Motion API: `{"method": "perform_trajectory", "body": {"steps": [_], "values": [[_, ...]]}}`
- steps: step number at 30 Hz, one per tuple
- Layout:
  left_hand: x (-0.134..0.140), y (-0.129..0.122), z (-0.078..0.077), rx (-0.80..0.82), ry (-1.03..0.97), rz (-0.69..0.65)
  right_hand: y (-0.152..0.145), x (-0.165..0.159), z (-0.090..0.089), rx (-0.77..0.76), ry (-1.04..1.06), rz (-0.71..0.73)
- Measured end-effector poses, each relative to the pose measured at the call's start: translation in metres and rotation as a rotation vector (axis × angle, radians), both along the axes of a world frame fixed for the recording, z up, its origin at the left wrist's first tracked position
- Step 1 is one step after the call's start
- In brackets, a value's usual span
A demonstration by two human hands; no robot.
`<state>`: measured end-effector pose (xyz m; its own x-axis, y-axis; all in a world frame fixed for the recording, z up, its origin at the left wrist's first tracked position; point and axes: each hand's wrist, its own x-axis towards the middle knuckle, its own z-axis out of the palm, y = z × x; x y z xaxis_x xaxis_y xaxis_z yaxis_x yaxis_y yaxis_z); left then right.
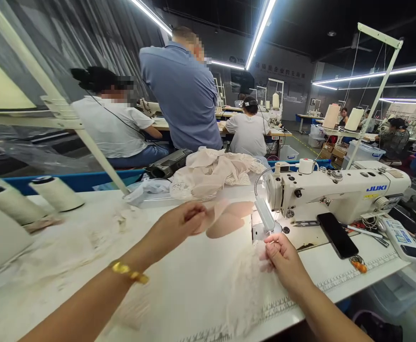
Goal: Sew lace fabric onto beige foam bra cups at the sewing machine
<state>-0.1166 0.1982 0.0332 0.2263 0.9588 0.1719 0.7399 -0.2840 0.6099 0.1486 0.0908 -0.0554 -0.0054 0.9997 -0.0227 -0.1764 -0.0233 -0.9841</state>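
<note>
My left hand (190,219) is closed on the edge of a small sheer pale-pink fabric piece (215,213), lifted above the white table. Under it lie rounded beige fabric pieces (229,221). My right hand (281,254) pinches the top of a white lace fabric (247,285), which hangs toward the table's front edge. That hand is just in front of the needle area of a white sewing machine (336,194). A small lit lamp (265,213) on a bendy neck stands right above its fingers.
A heap of pale lace garments (215,171) sits behind the table. Thread cones (56,192) and loose lace (80,242) lie left. Thread snips (306,223), a black phone (337,234) and a white device (403,239) lie right. Several people work beyond.
</note>
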Motion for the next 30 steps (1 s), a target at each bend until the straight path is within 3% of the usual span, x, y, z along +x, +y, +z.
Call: {"method": "perform_trajectory", "body": {"steps": [4,8,12,15,17,21,24,27,30], "values": [[0.016,-0.053,-0.001,-0.467,-0.327,-0.224,-0.008,0.004,0.006,0.004,0.091,-0.010],[0.040,-0.076,-0.003,-0.634,-0.333,-0.360,-0.018,0.006,0.014,0.080,0.042,0.005],[0.051,-0.070,0.003,-0.505,-0.124,-0.435,-0.028,0.006,0.029,0.196,-0.184,0.042],[0.052,-0.071,0.009,-0.295,-0.042,-0.398,-0.038,0.005,0.051,0.295,-0.433,0.125],[0.053,-0.078,0.013,-0.244,-0.075,-0.458,-0.045,0.006,0.069,0.346,-0.556,0.211],[0.060,-0.089,0.017,-0.377,-0.225,-0.755,-0.053,0.010,0.105,0.410,-0.676,0.423],[0.064,-0.090,0.019,-0.477,-0.307,-0.881,-0.050,0.016,0.123,0.457,-0.778,0.489],[0.061,-0.088,0.020,-0.523,-0.277,-0.840,-0.043,0.020,0.131,0.502,-0.891,0.436],[0.053,-0.085,0.019,-0.409,-0.210,-0.635,-0.033,0.016,0.125,0.680,-1.030,0.260]]}}
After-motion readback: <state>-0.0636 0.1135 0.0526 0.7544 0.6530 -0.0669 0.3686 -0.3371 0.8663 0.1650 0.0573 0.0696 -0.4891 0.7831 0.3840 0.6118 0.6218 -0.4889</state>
